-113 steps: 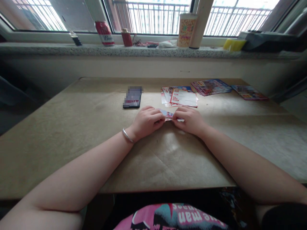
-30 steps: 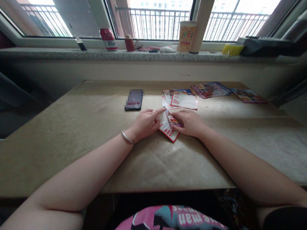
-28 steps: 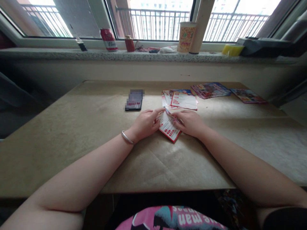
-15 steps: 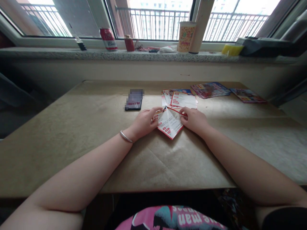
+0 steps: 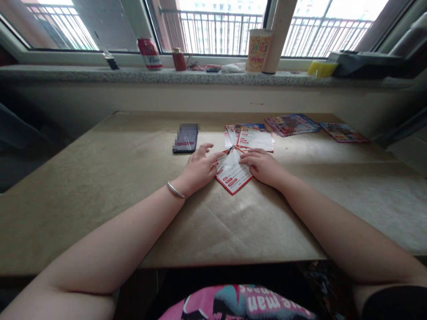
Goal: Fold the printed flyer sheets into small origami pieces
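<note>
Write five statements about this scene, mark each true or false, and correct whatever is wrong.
1. The left hand and the right hand both touch the folded paper. True.
2. The bracelet is on the right wrist. False: it is on the left wrist.
3. The phone lies to the right of the folded paper. False: it lies to the left.
4. The red-and-white can stands on the windowsill. True.
5. The patterned cup stands on the table. False: it stands on the windowsill.

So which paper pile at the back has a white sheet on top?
The left pile, just beyond the right hand. It's white with red print on top; the middle pile and right pile show colourful print.
</note>
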Available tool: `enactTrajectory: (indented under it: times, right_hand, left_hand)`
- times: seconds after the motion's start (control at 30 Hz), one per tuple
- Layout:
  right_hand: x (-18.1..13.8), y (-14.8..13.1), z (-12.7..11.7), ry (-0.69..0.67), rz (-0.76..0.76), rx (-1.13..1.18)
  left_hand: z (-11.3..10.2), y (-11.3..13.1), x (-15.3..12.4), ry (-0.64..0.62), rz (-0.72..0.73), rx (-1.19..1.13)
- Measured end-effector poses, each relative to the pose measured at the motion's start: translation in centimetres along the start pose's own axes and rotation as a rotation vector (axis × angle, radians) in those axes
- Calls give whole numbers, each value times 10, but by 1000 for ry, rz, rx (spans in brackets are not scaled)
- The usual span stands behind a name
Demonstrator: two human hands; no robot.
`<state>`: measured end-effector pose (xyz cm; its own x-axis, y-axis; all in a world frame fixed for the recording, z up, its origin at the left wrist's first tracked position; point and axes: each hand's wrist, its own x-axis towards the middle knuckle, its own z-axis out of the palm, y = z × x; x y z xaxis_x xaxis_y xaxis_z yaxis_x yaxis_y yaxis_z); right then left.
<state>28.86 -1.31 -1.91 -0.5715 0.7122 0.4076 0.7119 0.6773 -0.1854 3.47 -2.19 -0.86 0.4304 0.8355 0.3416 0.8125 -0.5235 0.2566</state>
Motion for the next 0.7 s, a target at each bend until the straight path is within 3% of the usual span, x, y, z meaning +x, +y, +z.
enactTrajectory:
  times: [0.3, 0.7]
  right_hand:
    - [0, -6, 0, -180, 84, 31]
    - [0, -6, 1, -251, 77, 1]
  left_hand:
    - [3, 2, -2, 50, 122, 227]
    - [6, 0, 0, -4, 363, 223]
